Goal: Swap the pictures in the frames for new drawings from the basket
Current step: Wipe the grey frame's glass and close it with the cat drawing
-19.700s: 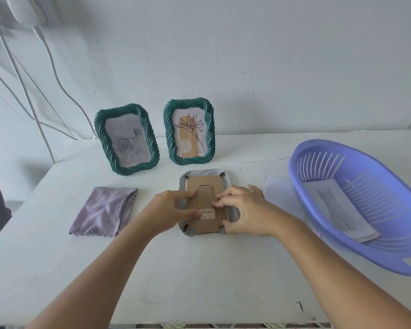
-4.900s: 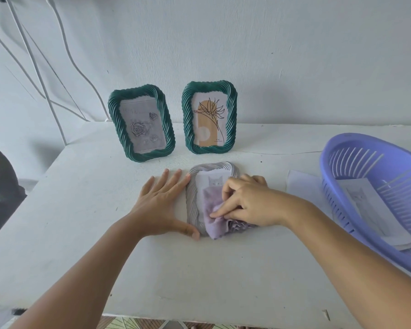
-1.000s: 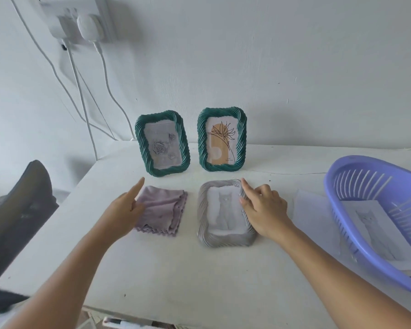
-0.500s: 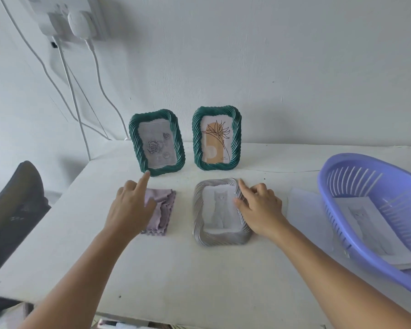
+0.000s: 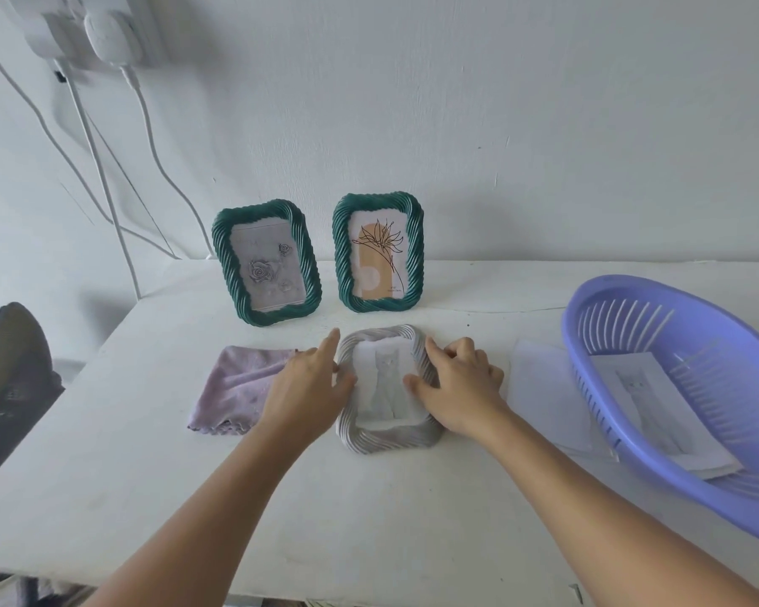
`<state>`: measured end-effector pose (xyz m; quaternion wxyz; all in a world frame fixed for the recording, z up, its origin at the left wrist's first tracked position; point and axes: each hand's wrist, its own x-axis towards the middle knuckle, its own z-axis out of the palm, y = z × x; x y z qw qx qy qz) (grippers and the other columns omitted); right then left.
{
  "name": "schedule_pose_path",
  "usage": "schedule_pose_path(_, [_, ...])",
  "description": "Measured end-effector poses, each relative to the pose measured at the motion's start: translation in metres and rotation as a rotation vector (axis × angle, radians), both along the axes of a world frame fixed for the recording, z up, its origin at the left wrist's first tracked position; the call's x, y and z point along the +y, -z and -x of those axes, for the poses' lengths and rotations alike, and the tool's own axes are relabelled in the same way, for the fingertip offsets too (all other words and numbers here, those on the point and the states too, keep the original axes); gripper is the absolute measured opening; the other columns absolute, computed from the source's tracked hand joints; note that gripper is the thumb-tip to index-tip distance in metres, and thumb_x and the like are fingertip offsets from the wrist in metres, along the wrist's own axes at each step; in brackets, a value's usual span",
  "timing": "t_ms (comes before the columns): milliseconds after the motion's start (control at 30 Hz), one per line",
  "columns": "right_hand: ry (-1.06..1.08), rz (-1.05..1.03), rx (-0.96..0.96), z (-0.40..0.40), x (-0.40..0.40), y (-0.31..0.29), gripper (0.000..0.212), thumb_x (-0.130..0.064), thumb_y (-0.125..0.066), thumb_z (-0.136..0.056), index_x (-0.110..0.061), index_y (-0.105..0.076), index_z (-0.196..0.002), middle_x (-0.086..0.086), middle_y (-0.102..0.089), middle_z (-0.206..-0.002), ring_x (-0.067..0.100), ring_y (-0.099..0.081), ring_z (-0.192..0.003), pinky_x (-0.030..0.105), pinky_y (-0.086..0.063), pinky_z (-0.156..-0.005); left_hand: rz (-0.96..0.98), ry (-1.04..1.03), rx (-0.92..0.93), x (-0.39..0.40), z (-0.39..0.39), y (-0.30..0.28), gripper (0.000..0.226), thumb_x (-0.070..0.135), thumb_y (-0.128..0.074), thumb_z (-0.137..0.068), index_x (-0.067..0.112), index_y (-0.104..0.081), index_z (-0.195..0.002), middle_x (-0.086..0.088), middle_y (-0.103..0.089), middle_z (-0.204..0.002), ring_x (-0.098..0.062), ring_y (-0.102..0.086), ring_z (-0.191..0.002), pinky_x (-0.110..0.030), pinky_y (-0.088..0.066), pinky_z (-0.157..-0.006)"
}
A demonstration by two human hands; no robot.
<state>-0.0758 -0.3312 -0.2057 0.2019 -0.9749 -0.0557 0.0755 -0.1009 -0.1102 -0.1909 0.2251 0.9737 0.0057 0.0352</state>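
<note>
A grey frame is laid flat and face up on the white table, its long axis running away from the person toward the wall. A cat drawing is seen inside it, the cat's head pointing to the wall. The frame's left edge is touched by the left hand, fingers spread apart; its right edge is gripped by the right hand, thumb laid on the drawing. A lilac cloth is spread just left of the frame. Two green frames, one with a rose and one with a flower, are stood upright behind. At the right, more drawings are held in a purple basket, beside a loose sheet.
</note>
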Motion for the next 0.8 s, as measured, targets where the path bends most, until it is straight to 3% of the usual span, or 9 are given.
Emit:
schedule_pose_path(133, [-0.012,-0.108,0.041,0.001,0.001,-0.006,0.075,-0.059,-0.047,-0.098,-0.029,-0.017,-0.160,0.005,-0.039,-0.148,0.030,-0.036,-0.139,0.046,-0.028,-0.112,0.227,-0.094,0.064,-0.002,0.003,-0.002,0.068,0.033,-0.061,-0.097,0.022,-0.031,-0.157,0.011,-0.067,-0.111,-0.013,-0.063,-0.096,-0.034,-0.050,-0.084])
schedule_pose_path(200, [-0.022,-0.273,0.075,0.002,0.000,-0.010,0.077,-0.051,-0.052,-0.099,-0.027,-0.014,-0.162,0.002,-0.038,-0.158,0.027,-0.037,-0.144,0.041,-0.031,-0.116,0.327,-0.122,0.079,-0.003,0.002,0.000,0.070,0.030,-0.064,-0.096,0.023,-0.032,-0.157,0.013,-0.065,-0.109,-0.007,-0.062,-0.089,-0.032,-0.050,-0.082])
schedule_pose_path(367, [0.018,-0.678,0.026,0.008,0.002,-0.018,0.067,-0.027,-0.056,-0.101,-0.034,-0.024,-0.159,-0.014,-0.037,-0.159,0.005,-0.036,-0.144,0.019,-0.026,-0.113,0.583,-0.166,0.083,-0.007,-0.001,0.001,0.071,0.032,-0.067,-0.095,0.032,-0.032,-0.156,0.007,-0.064,-0.111,-0.014,-0.062,-0.098,-0.032,-0.051,-0.083])
schedule_pose_path(467, [0.049,-0.774,-0.048,0.007,0.004,-0.021,0.062,-0.022,-0.052,-0.103,-0.032,-0.026,-0.159,-0.016,-0.035,-0.159,0.002,-0.036,-0.144,0.027,-0.027,-0.121,0.758,-0.139,0.140,-0.005,-0.003,-0.008,0.076,0.035,-0.068,-0.096,0.043,-0.023,-0.156,-0.007,-0.069,-0.109,-0.015,-0.063,-0.097,-0.030,-0.049,-0.083])
schedule_pose_path(600, [0.124,-0.938,-0.110,0.005,0.003,-0.022,0.063,-0.022,-0.055,-0.103,-0.032,-0.027,-0.159,-0.019,-0.034,-0.160,-0.005,-0.032,-0.144,0.034,-0.027,-0.124,1.101,0.062,0.309,-0.005,0.000,-0.024,0.083,0.022,-0.063,-0.100,0.063,-0.009,-0.148,-0.019,-0.071,-0.112,-0.022,-0.069,-0.097,-0.041,-0.055,-0.090])
schedule_pose_path(700, [0.104,-1.008,-0.109,0.004,0.003,-0.022,0.067,-0.019,-0.059,-0.101,-0.036,-0.027,-0.158,-0.020,-0.039,-0.157,-0.004,-0.038,-0.141,0.037,-0.033,-0.121,1.196,0.139,0.303,-0.005,-0.002,-0.027,0.090,0.009,-0.061,-0.100,0.061,-0.008,-0.152,-0.020,-0.070,-0.114,-0.030,-0.069,-0.104,-0.053,-0.056,-0.094])
schedule_pose_path(800, [0.041,-1.032,-0.055,0.003,-0.002,-0.022,0.079,-0.014,-0.065,-0.098,-0.045,-0.023,-0.157,-0.012,-0.049,-0.150,0.001,-0.054,-0.129,0.034,-0.045,-0.112,1.210,0.142,0.256,0.000,-0.008,-0.027,0.093,0.001,-0.060,-0.099,0.058,-0.010,-0.154,-0.013,-0.066,-0.094,-0.026,-0.066,-0.094,-0.049,-0.057,-0.088])
